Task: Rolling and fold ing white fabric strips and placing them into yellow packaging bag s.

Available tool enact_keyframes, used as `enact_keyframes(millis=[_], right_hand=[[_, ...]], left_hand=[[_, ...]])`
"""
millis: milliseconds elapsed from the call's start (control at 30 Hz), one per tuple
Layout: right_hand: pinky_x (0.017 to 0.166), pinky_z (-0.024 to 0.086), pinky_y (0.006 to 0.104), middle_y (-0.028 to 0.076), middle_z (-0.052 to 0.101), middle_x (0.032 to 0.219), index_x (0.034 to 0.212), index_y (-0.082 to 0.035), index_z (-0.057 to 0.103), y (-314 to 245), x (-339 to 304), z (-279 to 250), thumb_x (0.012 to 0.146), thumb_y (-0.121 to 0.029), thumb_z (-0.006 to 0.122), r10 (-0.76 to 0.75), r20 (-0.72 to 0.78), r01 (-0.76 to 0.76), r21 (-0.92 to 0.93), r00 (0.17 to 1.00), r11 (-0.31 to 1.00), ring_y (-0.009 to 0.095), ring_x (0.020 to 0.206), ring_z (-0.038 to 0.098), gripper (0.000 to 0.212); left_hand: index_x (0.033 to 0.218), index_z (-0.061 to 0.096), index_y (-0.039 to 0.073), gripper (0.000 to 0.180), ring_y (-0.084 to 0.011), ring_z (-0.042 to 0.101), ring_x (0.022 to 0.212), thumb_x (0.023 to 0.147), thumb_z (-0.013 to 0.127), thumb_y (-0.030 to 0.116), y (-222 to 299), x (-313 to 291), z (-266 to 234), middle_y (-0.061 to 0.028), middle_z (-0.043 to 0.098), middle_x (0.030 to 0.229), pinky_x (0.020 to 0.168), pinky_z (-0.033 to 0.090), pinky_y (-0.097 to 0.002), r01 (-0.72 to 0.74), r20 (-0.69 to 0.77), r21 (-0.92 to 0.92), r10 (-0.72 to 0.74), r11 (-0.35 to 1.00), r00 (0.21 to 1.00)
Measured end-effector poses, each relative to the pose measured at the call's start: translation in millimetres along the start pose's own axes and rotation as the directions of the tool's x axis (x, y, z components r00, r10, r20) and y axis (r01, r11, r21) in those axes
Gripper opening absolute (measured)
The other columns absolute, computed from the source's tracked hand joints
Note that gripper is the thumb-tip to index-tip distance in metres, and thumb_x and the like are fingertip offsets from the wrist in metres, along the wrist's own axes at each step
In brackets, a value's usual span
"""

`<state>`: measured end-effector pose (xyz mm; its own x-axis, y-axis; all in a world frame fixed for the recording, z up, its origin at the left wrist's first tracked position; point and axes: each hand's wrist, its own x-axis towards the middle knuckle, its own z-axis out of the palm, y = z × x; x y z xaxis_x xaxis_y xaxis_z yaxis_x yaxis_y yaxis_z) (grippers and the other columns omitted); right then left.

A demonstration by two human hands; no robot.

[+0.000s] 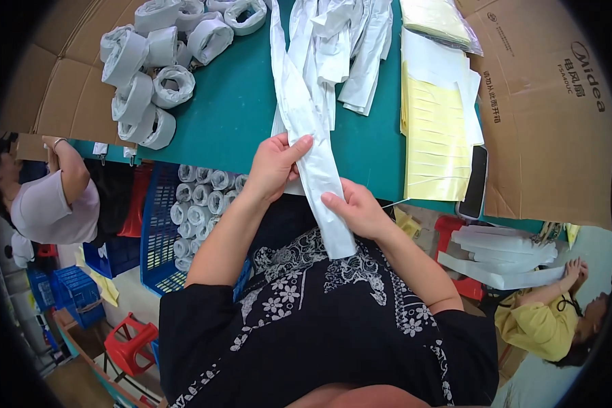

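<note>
A long, flat white strip (319, 173), thin and slightly wrinkled, runs from the far part of the green table (231, 129) toward my chest. My left hand (275, 166) grips it near the table's front edge, thumb on top and fingers beneath. Closer to me, my right hand (357, 209) pinches the same strip, its thumb lying on the upper face. The strip's near end hangs past that hand, over my dark patterned top. More white strips (364, 68) lie loosely bunched beyond my hands, partly covered by the held one.
Coiled white rolls (162, 47) are heaped at the far left. Yellow sheets (436, 146) lie to the right, beside a dark flat object (474, 180) and a cardboard box (544, 136). Below left, a blue basket (158, 231) holds several rolls. People (58, 200) sit at both sides.
</note>
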<state>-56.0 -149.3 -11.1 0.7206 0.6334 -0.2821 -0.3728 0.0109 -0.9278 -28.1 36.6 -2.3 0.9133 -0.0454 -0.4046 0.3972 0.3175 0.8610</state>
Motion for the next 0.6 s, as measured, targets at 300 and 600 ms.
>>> enact_keyframes(millis=[300, 600], right_hand=[[0.073, 0.046, 0.0253, 0.004, 0.061, 0.096, 0.115, 0.002, 0.05, -13, -20, -3, 0.091, -0.021, 0.052, -0.109, -0.007, 0.098, -0.382, 0.994, 0.919, 0.009, 0.084, 0.056, 0.033], [0.07, 0.047, 0.0247, 0.004, 0.062, 0.092, 0.116, 0.003, 0.051, 15, -32, -19, 0.09, -0.014, 0.053, 0.046, 0.052, -0.048, 0.02, 0.998, 0.999, 0.008, 0.08, 0.057, 0.031]], left_hand=[[0.092, 0.054, 0.004, 0.019, -0.0023, 0.042, 0.04, 0.089, 0.055, 0.023, 25, -2, 14, -0.0006, 0.059, 0.069, 0.033, 0.027, -0.0178, 0.067, -0.058, -0.087, -0.072, 0.994, 0.996], [0.096, 0.057, 0.003, 0.023, -0.0023, 0.051, 0.052, 0.091, 0.053, 0.025, 22, 8, 13, 0.0, 0.063, 0.077, 0.04, 0.034, -0.0181, -0.037, -0.029, -0.201, 0.032, 0.979, 0.999]])
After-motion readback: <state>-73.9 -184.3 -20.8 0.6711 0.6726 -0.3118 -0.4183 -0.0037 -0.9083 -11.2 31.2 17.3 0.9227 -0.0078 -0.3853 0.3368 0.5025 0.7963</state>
